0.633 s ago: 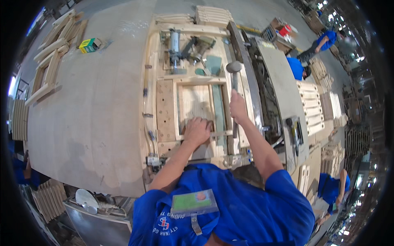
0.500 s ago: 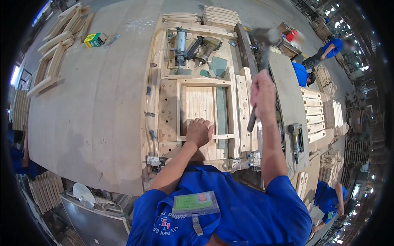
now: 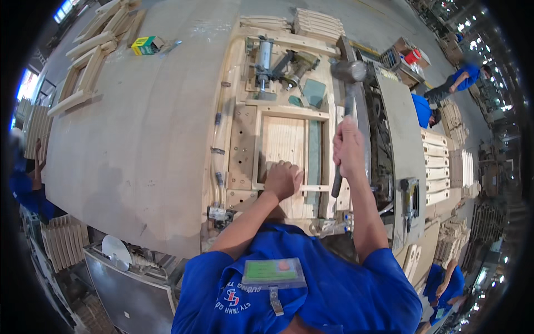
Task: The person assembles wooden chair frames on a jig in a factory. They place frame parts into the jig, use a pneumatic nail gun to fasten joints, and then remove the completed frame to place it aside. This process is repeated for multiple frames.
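A rectangular wooden frame (image 3: pixel 257 146) lies flat in a jig of wood and perforated plates (image 3: pixel 241 147) on the bench. My left hand (image 3: pixel 282 179) is closed over the frame's near rail, with its fingers bent toward the pale board inside; exactly how they grip is partly hidden. To the right, my right hand (image 3: pixel 349 147) is wrapped round the dark handle of a hammer (image 3: pixel 349 71). The hammer's blurred metal head points away from me, over the far right of the jig, and seems raised. Its handle end sticks out below my fist, beside the frame's right side.
Beyond the frame lie a pneumatic cylinder (image 3: pixel 264 61), a nail gun (image 3: pixel 300 69) and a greenish plate (image 3: pixel 314 93). Another nail gun (image 3: pixel 410 203) rests at right. A green-yellow box (image 3: pixel 146 45) and assembled frames (image 3: pixel 78 83) are on the left tabletop. Co-workers stand at both sides.
My right hand and the hammer have come lower and closer to the frame's right side. My left hand stays on the frame's near rail. The whole view has shifted slightly.
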`<state>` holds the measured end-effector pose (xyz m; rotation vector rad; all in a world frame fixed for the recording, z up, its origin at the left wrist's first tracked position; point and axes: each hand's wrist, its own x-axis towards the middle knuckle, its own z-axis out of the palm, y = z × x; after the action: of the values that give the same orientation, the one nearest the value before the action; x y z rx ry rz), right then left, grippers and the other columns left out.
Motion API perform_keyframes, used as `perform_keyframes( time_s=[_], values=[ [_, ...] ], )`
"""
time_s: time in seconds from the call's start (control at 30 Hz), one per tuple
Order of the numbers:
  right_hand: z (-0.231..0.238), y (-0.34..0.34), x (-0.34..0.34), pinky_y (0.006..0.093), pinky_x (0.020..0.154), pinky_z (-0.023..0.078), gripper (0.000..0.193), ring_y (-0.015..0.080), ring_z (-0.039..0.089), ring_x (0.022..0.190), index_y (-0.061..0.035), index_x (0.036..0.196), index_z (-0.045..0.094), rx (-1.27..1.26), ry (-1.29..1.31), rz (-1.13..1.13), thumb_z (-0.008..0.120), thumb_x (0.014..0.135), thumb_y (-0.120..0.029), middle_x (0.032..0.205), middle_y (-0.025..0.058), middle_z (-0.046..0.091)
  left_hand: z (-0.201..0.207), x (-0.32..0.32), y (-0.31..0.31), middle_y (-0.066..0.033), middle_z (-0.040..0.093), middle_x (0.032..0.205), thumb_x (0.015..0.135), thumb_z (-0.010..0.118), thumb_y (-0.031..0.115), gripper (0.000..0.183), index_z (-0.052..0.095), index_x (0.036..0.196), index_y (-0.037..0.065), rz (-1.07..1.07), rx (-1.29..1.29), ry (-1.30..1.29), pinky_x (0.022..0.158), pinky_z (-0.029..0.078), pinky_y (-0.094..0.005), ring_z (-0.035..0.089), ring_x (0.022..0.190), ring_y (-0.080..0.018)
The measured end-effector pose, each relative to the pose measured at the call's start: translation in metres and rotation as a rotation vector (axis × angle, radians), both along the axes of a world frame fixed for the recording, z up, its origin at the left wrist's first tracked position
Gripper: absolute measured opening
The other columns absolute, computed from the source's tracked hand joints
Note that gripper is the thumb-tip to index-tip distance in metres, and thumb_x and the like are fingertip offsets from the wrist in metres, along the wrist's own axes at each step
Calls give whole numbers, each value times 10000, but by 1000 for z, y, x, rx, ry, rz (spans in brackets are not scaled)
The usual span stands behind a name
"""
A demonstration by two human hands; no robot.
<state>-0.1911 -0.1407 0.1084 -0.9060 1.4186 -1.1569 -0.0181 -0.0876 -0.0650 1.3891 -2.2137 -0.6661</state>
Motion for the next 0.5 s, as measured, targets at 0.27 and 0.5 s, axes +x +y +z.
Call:
perform_keyframes(
  time_s=[0.27, 0.5],
  values=[
    [-37, -41, 62, 365, 594, 419, 435, 179, 522, 656, 45, 1087, 635, -613, 368, 97, 540, 1138, -376, 717, 84, 563, 8, 2, 5, -154, 743, 976, 983, 689, 299, 272, 771, 1044, 47, 2, -55, 77, 939, 543, -484, 690, 1012, -346],
    [-81, -35, 60, 317, 661, 456, 550, 137, 543, 709, -36, 896, 643, 194, 260, 333, 566, 1096, -542, 747, 35, 581, 4, 2, -2, -175, 760, 1118, 1004, 643, 343, 339, 773, 1100, 45, -2, 148, -122, 1004, 526, -492, 681, 1109, -357]
  ],
)
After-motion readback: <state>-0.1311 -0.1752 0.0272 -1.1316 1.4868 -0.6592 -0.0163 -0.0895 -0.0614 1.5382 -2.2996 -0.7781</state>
